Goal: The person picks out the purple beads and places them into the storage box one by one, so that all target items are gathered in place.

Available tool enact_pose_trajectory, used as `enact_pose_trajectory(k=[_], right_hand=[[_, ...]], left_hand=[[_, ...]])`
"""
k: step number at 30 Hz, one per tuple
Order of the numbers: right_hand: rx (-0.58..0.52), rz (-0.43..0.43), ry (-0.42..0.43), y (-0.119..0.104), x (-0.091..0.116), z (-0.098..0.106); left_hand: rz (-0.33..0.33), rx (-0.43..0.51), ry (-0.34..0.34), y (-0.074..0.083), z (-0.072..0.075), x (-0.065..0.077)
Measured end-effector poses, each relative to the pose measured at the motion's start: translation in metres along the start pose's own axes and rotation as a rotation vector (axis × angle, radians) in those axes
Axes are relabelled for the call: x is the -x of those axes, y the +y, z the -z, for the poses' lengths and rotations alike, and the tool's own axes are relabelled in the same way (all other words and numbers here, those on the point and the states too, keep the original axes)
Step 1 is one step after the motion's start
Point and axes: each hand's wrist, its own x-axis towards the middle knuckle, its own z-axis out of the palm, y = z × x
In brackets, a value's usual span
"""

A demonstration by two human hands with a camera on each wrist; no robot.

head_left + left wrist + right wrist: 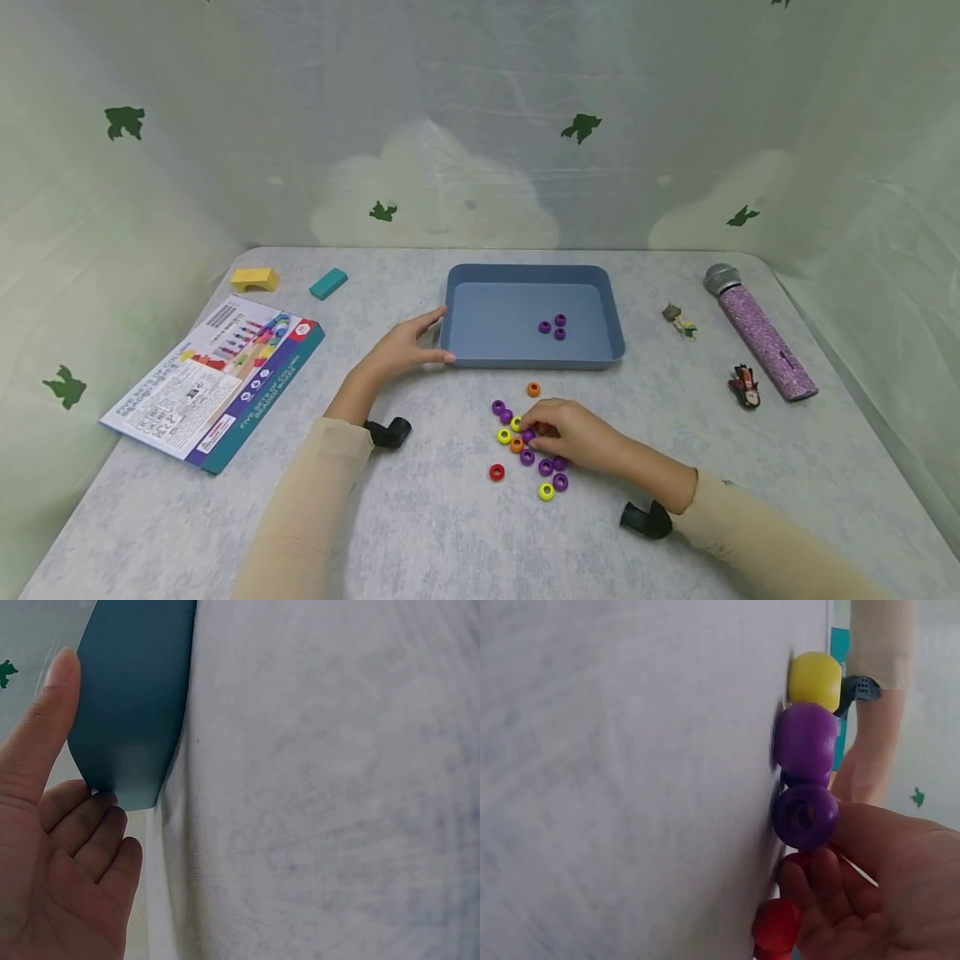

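Head: right fingers pinch purple bead amid beads; left fingers spread against tray.

Pale, creased sheeting rises beyond the far edge of the mottled tabletop and along its left and right edges. Dark green shapes mark the sheeting. Lighter rounded patches show above the far edge.

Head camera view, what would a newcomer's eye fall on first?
Likely the bright purple, yellow, orange and red round beads scattered in the middle foreground, with the right hand among them. Beyond them sits a shallow blue-grey rectangular tray, three purple beads inside, the left hand touching its near-left corner. Toward the far right lies a glittery pink-purple, silver-headed microphone.
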Motion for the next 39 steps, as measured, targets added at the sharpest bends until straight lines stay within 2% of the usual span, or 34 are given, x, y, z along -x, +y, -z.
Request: enact_pose_trajectory(k=[4,9,14,18,23,29,34,39], right_hand=[[-0.085,-0.033,0.019,-0.003,-0.002,0.008],[-0.201,-0.052,0.149,0.002,-0.013,0.033],[-0.272,-0.105,0.289,0.024,-0.031,0.06],[-0.25,-0.199,0.336,0.049,-0.047,0.072],[-0.189,-0.32,0.318,0.076,-0.062,0.071],[-0.117,-0.395,0.231,0.084,-0.072,0.068],[-0.077,-0.399,0.177,0.082,-0.075,0.067],[-0.089,-0.364,0.205,0.073,-0.069,0.069]], left_hand=[[0.005,-0.003,0.0,0.0,0.0,0.001],[0.0,-0.002,-0.002,0.0,0.001,0.0],[0.002,-0.004,0.004,0.001,0.001,0.0],[0.009,-0.002,0.011,0.001,0.001,0.001],[0.004,-0.002,0.007,0.001,0.0,0.0],[-0.001,-0.003,0.012,0.001,0.0,0.0],[0.0,-0.001,0.007,0.001,0.001,0.0],[0.004,0.003,0.005,0.002,0.0,0.0]])
